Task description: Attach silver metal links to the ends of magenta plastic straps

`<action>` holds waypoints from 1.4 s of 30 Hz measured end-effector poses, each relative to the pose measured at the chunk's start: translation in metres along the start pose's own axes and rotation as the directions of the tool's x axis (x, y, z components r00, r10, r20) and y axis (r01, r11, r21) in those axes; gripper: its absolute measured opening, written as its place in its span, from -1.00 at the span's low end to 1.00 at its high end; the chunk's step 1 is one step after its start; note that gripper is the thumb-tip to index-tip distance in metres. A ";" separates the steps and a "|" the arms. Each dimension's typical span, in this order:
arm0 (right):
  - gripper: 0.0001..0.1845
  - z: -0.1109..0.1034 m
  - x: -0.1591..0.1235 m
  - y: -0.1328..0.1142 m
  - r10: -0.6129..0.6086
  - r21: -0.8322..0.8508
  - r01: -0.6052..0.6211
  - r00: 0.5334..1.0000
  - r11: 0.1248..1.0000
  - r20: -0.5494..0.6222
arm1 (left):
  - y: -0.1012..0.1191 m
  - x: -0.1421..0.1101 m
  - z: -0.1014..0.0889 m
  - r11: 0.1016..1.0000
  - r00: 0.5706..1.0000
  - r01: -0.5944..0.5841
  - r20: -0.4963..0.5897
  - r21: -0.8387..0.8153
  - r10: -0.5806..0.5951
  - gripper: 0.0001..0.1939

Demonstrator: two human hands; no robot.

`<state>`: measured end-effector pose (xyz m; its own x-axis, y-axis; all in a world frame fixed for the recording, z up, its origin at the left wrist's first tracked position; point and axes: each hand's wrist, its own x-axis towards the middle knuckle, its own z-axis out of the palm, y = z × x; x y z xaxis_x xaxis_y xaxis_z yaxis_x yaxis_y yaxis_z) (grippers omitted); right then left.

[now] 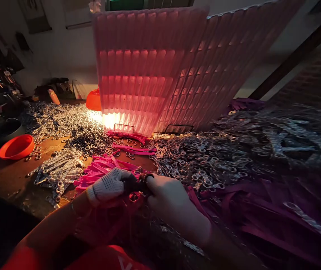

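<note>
My left hand, in a pale dotted work glove, is closed at the table's front edge. Right beside it my bare right hand is closed too, its thumb pressed against a dark ring-ended piece between the two hands. Shadow hides the exact kind of this piece and what the gloved fingers grip. Under the hands hangs a reddish metal ring. Bright pink flat straps lie just beyond my left hand, and some hang below it. A heap of silvery ring-ended strips lies to their left.
Loose metal rings cover mid-table. A large pile of ring-ended pieces spreads right, with purple straps in front. Tall ribbed translucent panels stand behind. An orange-red bowl and a lit red lamp are at left.
</note>
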<state>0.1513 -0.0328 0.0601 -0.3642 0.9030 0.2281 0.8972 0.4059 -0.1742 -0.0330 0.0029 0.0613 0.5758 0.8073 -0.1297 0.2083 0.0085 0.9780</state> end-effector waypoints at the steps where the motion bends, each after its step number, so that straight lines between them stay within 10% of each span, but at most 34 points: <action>1: -0.84 0.002 -0.001 0.001 0.007 0.001 -0.007 1.000 1.000 -0.025 | 0.001 -0.002 0.001 0.993 0.998 -0.050 0.032 0.112 0.047 -0.82; 8: -0.89 -0.010 -0.003 -0.002 0.123 0.000 -0.127 0.958 0.992 -0.257 | -0.018 -0.014 0.023 0.934 0.989 -0.144 0.068 0.327 0.129 -0.87; 16: -0.84 -0.009 0.001 -0.015 0.157 -0.035 -0.154 0.980 0.987 0.122 | -0.013 -0.013 0.004 0.960 0.984 0.126 -0.094 -0.252 -0.154 -0.83; 24: -0.81 0.001 0.004 -0.018 0.193 0.032 -0.199 0.971 0.980 0.139 | -0.017 -0.010 0.009 0.982 0.993 -0.049 -0.094 0.184 0.067 -0.84; 27: -0.77 0.000 0.005 -0.015 0.219 0.081 -0.231 0.967 0.970 0.130 | -0.023 -0.008 0.007 1.000 0.998 0.013 -0.064 0.005 -0.013 -0.83; 31: -0.68 -0.007 0.006 -0.009 0.069 0.135 -0.114 0.951 0.984 0.301 | -0.032 -0.008 0.004 0.975 0.994 0.088 -0.045 -0.203 -0.099 -0.80; 42: -0.79 0.007 -0.001 0.001 -0.216 -0.042 0.246 0.912 0.968 0.349 | -0.033 -0.001 0.004 0.993 0.994 0.101 0.040 -0.057 -0.099 -0.84</action>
<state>0.1513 -0.0326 0.0532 -0.6134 0.7849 -0.0882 0.7898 0.6090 -0.0727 -0.0372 -0.0004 0.0283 0.5836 0.7781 -0.2323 0.2203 0.1236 0.9676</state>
